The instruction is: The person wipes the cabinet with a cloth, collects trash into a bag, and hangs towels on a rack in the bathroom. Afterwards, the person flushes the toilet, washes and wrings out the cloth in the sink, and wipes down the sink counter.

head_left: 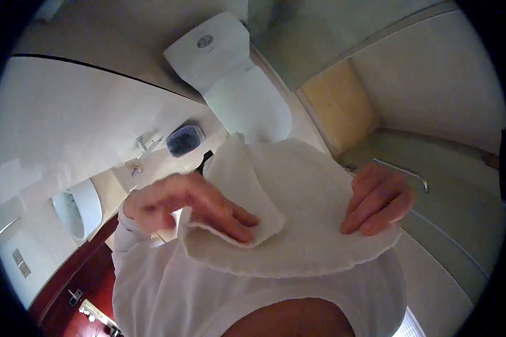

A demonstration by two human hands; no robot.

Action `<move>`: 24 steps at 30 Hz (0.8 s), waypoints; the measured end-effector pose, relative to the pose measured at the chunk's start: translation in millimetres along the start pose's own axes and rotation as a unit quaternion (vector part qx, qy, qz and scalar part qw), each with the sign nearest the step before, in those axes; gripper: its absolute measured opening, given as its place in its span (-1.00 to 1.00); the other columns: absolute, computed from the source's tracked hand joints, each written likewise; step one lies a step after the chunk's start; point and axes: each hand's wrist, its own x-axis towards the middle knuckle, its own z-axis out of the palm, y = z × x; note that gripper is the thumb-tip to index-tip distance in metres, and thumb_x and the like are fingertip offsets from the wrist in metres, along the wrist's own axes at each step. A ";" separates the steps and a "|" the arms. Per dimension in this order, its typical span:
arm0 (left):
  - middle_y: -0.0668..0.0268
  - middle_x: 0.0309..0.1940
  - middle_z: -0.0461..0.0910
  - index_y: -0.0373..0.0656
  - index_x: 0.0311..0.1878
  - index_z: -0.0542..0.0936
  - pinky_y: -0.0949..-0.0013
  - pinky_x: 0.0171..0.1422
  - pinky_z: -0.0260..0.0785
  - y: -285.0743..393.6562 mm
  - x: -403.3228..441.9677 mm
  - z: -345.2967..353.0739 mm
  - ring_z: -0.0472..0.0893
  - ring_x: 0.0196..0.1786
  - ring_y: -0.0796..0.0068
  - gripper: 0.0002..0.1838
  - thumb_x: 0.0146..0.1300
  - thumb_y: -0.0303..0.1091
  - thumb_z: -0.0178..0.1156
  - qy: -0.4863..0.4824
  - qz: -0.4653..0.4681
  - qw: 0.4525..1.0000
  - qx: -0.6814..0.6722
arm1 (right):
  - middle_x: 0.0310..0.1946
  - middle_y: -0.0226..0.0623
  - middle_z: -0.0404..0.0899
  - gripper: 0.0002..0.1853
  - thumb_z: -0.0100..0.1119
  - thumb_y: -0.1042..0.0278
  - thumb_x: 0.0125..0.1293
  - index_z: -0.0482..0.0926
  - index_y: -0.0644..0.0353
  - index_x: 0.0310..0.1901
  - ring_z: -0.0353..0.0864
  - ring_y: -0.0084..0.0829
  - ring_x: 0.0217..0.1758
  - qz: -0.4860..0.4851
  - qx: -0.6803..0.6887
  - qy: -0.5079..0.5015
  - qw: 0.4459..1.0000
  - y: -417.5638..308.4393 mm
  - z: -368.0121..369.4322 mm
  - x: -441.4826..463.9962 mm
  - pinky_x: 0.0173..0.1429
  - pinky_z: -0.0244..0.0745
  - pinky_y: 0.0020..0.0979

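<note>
A white cloth (303,196), towel-like, is spread in front of my chest. On its left side a flap (242,185) is folded over toward the middle. The fingers of my left hand (191,205) close on this folded part, their tips against the fabric; the grip underneath is hidden. My right hand (379,199) has its fingers curled over the right edge, pinching the cloth, with the thumb out of sight.
Ahead stands a white toilet (253,101). At left are a washbasin (78,210), a tap (143,147) and a dark-filled container (185,140) on the counter. A metal rail (405,171) shows at right, beside glass panels.
</note>
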 end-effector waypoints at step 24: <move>-0.13 0.04 0.39 -0.21 -0.19 0.64 0.15 0.07 0.33 -11.5 -5.7 -18.7 0.50 -0.06 0.12 -0.74 0.06 -0.30 0.30 0.225 0.168 0.954 0.108 | -0.60 -0.25 0.54 -0.84 0.20 0.38 0.11 0.45 0.24 -0.48 0.56 -0.37 -0.61 0.052 -0.166 0.438 0.882 5.0 33.0 -21.3 -0.57 0.45 -0.36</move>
